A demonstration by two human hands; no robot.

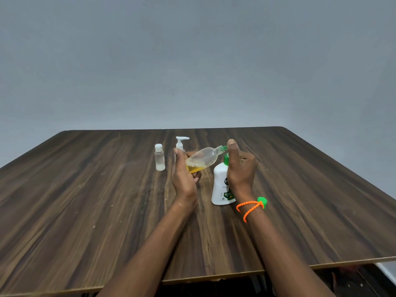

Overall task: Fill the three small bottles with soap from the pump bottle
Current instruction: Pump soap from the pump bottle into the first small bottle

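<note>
Capped bottle (159, 160): upright toward the bench's (85, 200) far edge, left of the action, cap on; a red mark on its side, too small to read.
Small pump bottle (181, 142): just behind the left hand, white head on, untouched.
Left hand (183, 176): fingers curl round the tilted clear bottle (201, 160), amber soap pooled at its low end, neck up against the green nozzle (224, 148).
Risk: neck slips off the nozzle and soap squirts onto the bench; a hard press could overshoot.
Right hand (241, 168): wraps the green pump head, thumb up top.
Pump bottle (221, 189): white, near the bench's middle; label shows "D" and "99.9", the rest hidden.
</note>
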